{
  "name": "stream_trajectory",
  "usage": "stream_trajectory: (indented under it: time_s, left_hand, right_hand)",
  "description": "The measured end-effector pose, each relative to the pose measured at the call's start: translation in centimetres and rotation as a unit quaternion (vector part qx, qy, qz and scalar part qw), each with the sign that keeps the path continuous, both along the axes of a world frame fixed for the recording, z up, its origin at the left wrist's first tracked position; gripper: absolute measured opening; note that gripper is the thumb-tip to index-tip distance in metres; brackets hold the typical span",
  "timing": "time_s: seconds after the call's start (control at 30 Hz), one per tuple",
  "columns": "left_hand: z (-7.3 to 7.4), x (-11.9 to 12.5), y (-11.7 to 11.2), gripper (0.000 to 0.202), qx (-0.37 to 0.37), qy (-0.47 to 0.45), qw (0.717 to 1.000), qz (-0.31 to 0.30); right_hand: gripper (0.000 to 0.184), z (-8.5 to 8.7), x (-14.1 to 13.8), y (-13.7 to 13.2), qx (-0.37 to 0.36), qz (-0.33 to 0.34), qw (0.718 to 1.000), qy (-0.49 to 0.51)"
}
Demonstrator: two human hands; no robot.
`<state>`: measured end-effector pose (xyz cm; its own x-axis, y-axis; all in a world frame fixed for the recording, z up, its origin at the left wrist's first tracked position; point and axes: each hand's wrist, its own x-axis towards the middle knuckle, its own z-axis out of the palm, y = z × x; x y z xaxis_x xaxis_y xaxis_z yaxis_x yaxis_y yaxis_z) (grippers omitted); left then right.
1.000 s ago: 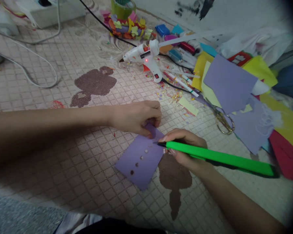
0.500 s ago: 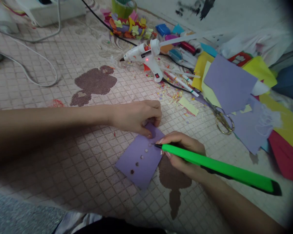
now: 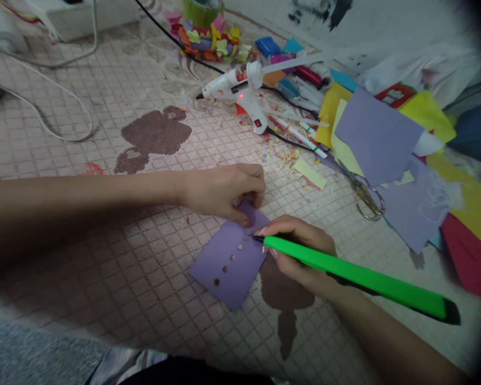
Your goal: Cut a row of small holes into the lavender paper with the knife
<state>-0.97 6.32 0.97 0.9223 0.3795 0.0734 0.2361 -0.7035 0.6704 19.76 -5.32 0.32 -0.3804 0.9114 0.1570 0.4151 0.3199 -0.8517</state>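
Observation:
A small purple paper card (image 3: 224, 272) lies on the patterned floor mat (image 3: 104, 278), with a slanting row of small round dots on it. My left hand (image 3: 224, 192) rests on its top edge, fingertips pressing the card and partly hiding that corner. My right hand (image 3: 296, 251) grips a bright green pen (image 3: 356, 280) with a black tip and a black far end. The tip sits at the upper end of the dots, though I cannot tell if it touches the card.
A white hot glue gun (image 3: 240, 91) lies among paper scraps at the back. To the right are gold-handled scissors (image 3: 364, 198) and piled coloured paper sheets (image 3: 377, 136). Markers, paper cutouts, a green tape roll (image 3: 202, 10), cables and a white power strip (image 3: 80, 13) lie farther back.
The far end of the green pen has swung lower toward the lower right, and its tip has shifted slightly left over the card. My left hand and the card stay nearly still.

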Motion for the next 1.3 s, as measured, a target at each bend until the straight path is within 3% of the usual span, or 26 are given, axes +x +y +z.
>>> stream_trajectory:
  time_s: [0.27, 0.5, 1.3]
  left_hand:
    - [0.0, -0.1, 0.0, 0.019, -0.003, -0.001, 1.0, -0.004]
    - [-0.1, -0.1, 0.0, 0.019, 0.008, -0.006, 1.0, -0.005]
    - [-0.2, -0.1, 0.0, 0.02, 0.002, -0.007, 1.0, 0.002]
  right_hand:
    - [0.026, 0.0, -0.6, -0.1, 0.056, 0.019, 0.998, -0.004]
    - [0.022, -0.1, -0.6, -0.9, 0.029, -0.078, 0.996, 0.035]
    - [0.027, -0.1, -1.0, -1.1, 0.021, -0.067, 0.998, 0.007]
